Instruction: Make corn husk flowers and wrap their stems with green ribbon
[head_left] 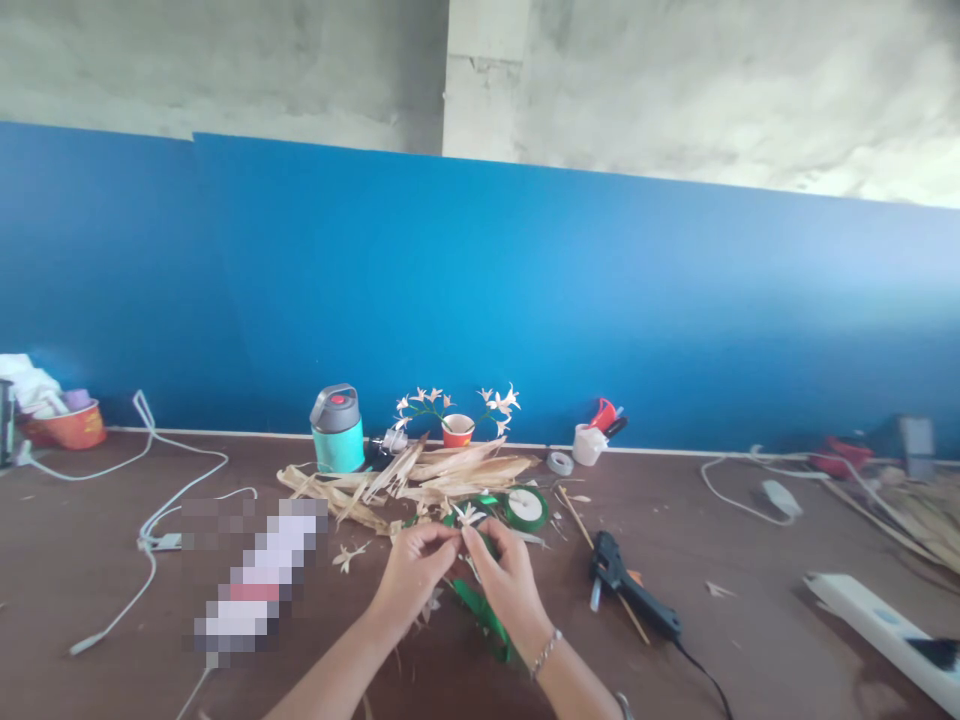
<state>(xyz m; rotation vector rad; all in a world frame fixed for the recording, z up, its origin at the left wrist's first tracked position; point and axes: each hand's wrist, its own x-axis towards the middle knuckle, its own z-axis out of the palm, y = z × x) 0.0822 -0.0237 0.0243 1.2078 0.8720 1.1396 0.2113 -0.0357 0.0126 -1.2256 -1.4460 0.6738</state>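
My left hand (420, 562) and my right hand (508, 572) meet at the front middle of the table, fingers pinched together. A small white flower (469, 514) rises just above the fingertips, its stem hidden between them. Green ribbon (480, 612) hangs below and between the hands. A green ribbon spool (525, 507) with a white centre lies just beyond my right hand. Dried husks (442, 473) are spread behind both hands. A loose pale flower (348, 557) lies left of my left hand.
A paper cup (457, 431) holds flower stems at the back, beside a teal flask (337, 432). On the right lie a black glue gun (634, 588), a stick and a white power strip (885, 635). White cables (187, 490) cross the left side.
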